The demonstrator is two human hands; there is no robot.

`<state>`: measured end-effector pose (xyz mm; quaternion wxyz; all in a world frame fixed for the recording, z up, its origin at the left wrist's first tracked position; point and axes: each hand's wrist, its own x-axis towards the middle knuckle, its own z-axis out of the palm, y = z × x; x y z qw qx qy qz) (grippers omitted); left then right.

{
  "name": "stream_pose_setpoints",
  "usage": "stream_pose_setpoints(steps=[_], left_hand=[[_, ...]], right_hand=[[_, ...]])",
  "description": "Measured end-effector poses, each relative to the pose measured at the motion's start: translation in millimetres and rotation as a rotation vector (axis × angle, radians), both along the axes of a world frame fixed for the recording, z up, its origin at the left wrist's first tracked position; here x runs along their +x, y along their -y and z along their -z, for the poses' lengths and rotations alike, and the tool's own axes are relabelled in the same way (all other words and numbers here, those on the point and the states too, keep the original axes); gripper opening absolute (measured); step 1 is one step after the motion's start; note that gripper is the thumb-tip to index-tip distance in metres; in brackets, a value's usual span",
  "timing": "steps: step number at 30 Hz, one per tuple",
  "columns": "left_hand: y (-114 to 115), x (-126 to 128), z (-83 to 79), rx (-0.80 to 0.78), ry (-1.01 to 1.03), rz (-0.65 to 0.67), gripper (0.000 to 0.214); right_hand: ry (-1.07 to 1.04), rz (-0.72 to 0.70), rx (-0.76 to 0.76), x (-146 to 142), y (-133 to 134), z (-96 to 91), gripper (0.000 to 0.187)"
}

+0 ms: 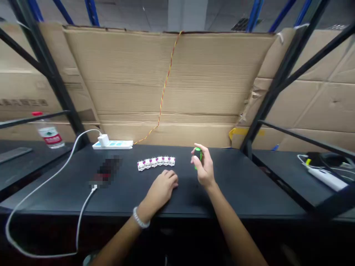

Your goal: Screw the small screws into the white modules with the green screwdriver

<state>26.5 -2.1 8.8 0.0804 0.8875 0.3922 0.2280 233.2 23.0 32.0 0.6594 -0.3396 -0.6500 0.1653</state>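
**Green and black handle (198, 158) gripped in the right hand (204, 166)**

The right hand is closed around the handle, and it holds it upright over the black table (244, 184). The left hand (162, 188) is open and loose, with its fingers resting on the table. It wears a white bead bracelet (140, 218). Just past its fingers sit six small white blocks (156, 162) in a row. Farther off lie a white power strip (116, 145) and a twisted red and yellow wire (165, 83) on brown cardboard (210, 81).

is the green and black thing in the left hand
No, the green-and-black cylinder is gripped in the right hand, while the left hand lies palm down on the black table.
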Motion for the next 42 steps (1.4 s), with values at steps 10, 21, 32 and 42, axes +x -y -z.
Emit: stream_pose_setpoints(steps=[10, 21, 32, 42], left_hand=[[3.4, 1.6, -0.1, 0.069, -0.121, -0.042, 0.018], [5.0, 0.1, -2.2, 0.078, 0.045, 0.025, 0.013], [0.7, -3.8, 7.5, -0.016, 0.097, -0.002, 0.008], [-12.9, -30.0, 1.5, -0.239, 0.225, 0.022, 0.056]], right_hand=[[-0.003, -0.008, -0.007, -0.5, 0.5, -1.0, 0.039], [-0.005, -0.011, -0.002, -0.1, 1.1, -0.7, 0.038], [-0.016, -0.024, -0.001, 0.0, 1.4, -0.4, 0.038], [-0.335, -0.003, -0.055, -4.5, -1.1, -13.5, 0.053]])
